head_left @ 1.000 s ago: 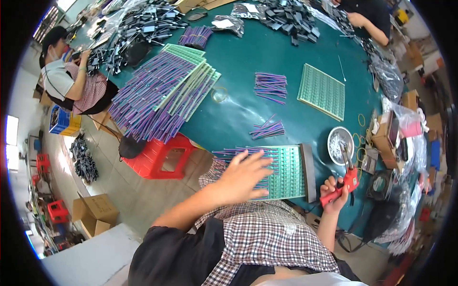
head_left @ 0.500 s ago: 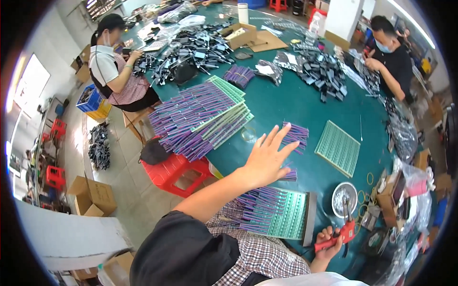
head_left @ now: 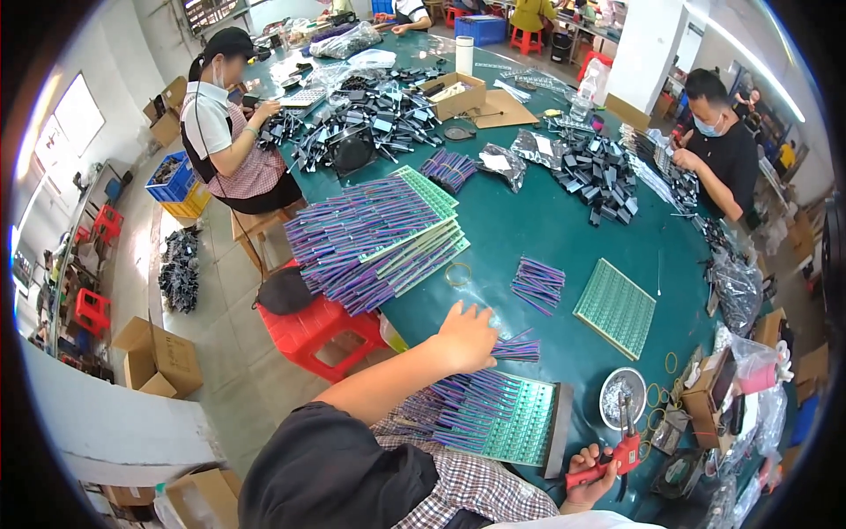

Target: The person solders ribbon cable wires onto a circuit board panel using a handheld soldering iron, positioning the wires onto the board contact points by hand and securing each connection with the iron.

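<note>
My left hand [head_left: 467, 338] is over the near table, its fingers half bent and apart, with nothing seen between them. Just right of it lies a small pile of purple wires [head_left: 518, 350], whose left ends the hand partly covers. My right hand [head_left: 589, 474], at the lower right, is closed round a red soldering gun [head_left: 619, 458] with metal prongs pointing up. Those prongs reach the near rim of a metal bowl [head_left: 623, 377] of small silvery bits. In front of me sits a green circuit board panel [head_left: 527, 414], with purple wires across its left part and a dark bar along its right edge.
Stacked wired panels [head_left: 379, 234] stand at the table's left edge, above a red stool [head_left: 322, 331]. Further right are another wire bundle [head_left: 538, 284] and a bare green panel [head_left: 615, 309]. Heaps of black parts [head_left: 599, 172] lie farther back. Two people work across the table.
My left hand has drawn back left and toward me, its spread fingers now bent. The wire pile beside it shows more fully. My right hand keeps its hold on the soldering gun; the view has tilted slightly.
</note>
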`<action>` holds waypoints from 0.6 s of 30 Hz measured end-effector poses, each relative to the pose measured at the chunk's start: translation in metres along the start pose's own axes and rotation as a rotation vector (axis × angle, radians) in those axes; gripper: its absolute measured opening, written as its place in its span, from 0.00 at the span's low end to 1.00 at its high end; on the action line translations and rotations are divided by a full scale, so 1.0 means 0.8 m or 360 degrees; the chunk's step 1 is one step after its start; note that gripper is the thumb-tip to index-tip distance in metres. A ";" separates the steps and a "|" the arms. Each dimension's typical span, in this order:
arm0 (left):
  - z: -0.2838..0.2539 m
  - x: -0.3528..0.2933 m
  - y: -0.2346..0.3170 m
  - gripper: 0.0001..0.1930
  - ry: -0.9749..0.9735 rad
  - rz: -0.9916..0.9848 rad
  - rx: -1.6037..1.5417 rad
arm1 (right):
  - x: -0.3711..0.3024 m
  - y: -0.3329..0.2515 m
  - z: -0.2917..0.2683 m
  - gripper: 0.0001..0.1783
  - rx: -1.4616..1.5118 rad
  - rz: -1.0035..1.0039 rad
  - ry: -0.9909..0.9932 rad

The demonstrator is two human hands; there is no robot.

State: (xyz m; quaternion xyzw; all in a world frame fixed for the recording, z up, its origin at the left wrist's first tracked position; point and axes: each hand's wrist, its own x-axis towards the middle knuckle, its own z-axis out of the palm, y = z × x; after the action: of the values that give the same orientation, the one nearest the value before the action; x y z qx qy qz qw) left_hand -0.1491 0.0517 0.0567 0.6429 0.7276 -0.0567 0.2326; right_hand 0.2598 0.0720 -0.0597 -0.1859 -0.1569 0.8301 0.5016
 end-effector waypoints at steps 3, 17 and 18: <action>0.021 -0.007 -0.004 0.27 0.0478 0.0063 0.0000 | 0.000 0.001 0.001 0.15 0.0007 0.0003 -0.0027; 0.086 -0.024 -0.014 0.24 0.0486 0.0128 -0.0299 | 0.001 0.000 0.001 0.15 0.0000 -0.0009 -0.0018; 0.087 -0.024 -0.014 0.24 0.0488 0.0130 -0.0299 | 0.001 0.000 0.000 0.15 0.0008 -0.0003 -0.0016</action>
State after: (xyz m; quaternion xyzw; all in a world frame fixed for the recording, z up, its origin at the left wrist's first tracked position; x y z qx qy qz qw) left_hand -0.1402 0.0057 0.0003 0.6483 0.7300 0.1198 0.1801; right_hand 0.2596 0.0730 -0.0596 -0.1803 -0.1576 0.8311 0.5020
